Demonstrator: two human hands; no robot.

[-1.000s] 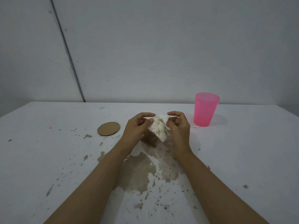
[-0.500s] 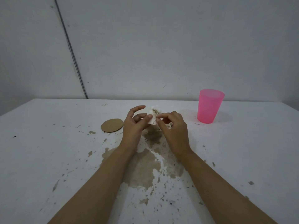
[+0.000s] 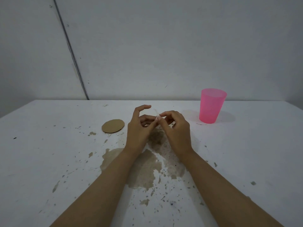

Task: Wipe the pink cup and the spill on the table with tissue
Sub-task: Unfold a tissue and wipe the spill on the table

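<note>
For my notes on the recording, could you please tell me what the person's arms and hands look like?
The left forearm and right forearm are bare down to the picture's lower edge; no sleeves show. The left hand and right hand are ungloved, and no watch, bracelet or ring is visible on either.
</note>
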